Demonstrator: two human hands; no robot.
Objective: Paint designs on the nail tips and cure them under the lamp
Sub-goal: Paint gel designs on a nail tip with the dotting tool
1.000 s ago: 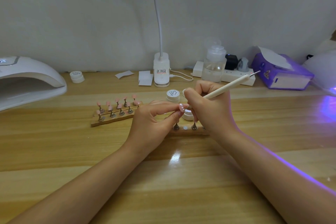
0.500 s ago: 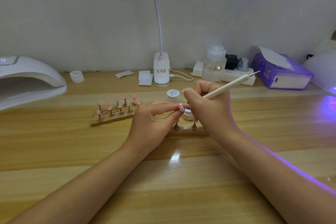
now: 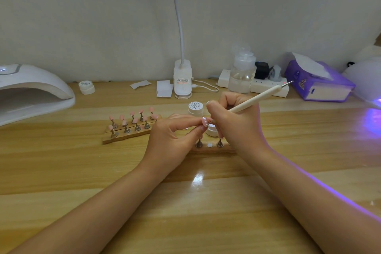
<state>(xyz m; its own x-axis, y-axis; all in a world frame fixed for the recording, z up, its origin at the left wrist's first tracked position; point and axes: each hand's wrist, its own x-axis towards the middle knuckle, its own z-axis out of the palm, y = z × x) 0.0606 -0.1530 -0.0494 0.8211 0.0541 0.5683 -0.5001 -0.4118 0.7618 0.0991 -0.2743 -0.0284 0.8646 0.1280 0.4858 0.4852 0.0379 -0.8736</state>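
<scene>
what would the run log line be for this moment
step: painting dots | left hand: pinches nail tip | right hand: holds dotting pen at tip | lamp: unused

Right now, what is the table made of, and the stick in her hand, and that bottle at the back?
The table looks like pale wood or a wood-look laminate: grain stripes, with a glossy shine. The stick in the right hand has a matte cream handle, perhaps plastic or painted wood, and a thin metal tip. The bottle seems clear plastic, though it could be glass; you see through it.
</scene>
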